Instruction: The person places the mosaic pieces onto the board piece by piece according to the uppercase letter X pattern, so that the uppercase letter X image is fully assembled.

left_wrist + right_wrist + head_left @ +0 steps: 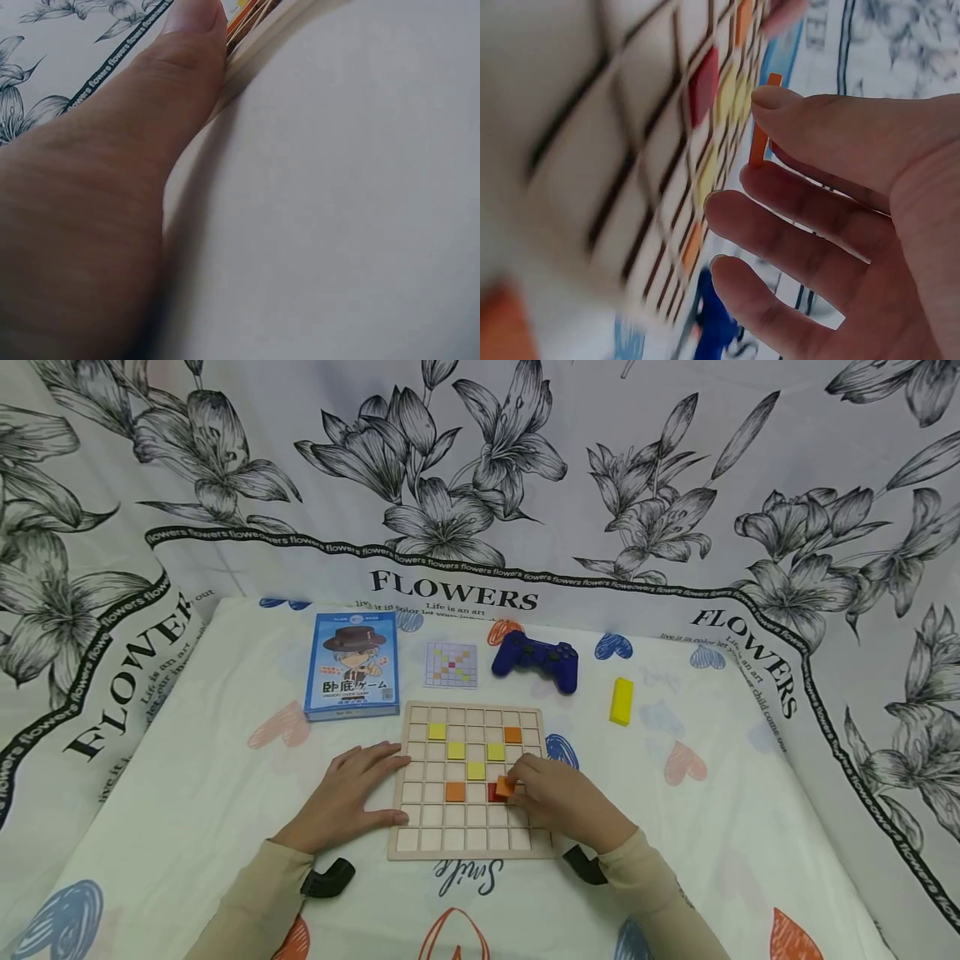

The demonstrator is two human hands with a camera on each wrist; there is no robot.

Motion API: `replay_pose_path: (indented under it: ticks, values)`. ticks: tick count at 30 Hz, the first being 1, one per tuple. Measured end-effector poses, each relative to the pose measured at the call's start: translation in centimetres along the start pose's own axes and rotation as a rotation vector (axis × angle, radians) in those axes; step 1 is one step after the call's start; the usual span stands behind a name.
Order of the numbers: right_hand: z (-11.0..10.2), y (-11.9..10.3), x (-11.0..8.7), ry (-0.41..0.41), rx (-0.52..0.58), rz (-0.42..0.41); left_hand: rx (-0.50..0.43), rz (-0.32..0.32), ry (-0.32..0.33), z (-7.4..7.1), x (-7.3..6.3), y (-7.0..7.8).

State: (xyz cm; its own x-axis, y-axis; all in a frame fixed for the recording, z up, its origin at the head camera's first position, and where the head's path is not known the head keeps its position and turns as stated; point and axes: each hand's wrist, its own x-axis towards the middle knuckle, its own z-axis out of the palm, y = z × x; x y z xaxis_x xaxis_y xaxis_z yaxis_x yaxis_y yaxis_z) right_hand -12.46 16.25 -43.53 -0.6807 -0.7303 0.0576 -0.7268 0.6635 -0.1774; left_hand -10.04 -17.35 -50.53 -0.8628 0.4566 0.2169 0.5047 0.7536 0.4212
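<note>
A wooden grid board point(433, 839) with square cells lies on the cloth. Several yellow tiles point(476, 771), two orange tiles point(455, 792) and a red tile point(703, 86) sit in its cells. Between thumb and fingers, my right hand point(558, 802) pinches another orange tile point(760, 133), held just above the board and partly over the red tile in the head view. My left hand point(348, 797) rests at the board's left edge, thumb and fingertips spread along it; its thumb point(176, 67) shows large in the left wrist view.
Behind the board lie a blue game box point(352, 667), a small pattern card point(451, 665) with coloured squares and a dark blue game controller point(536, 662). A yellow block point(621, 702) lies to the right. A flower-printed curtain point(480, 468) hangs behind.
</note>
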Motion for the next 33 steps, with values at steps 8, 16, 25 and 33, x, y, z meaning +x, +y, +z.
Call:
replay_pose_path:
  ticks: [8,16,25,33]
  values:
    - [1.2,-3.0,2.1,-0.011,0.026,-0.146,-0.017,-0.011,-0.012,-0.1,0.1,0.1]
    - [1.9,-5.0,3.7,-0.047,0.009,-0.213,0.002,0.019,0.016,0.2,0.1,-0.3]
    - [2.0,-6.1,5.1,-0.125,-0.031,-0.221,-0.014,0.023,0.023,0.3,0.2,-0.2]
    - [2.2,-6.6,5.5,-0.144,-0.067,-0.216,-0.005,0.012,0.007,0.3,0.0,-0.3]
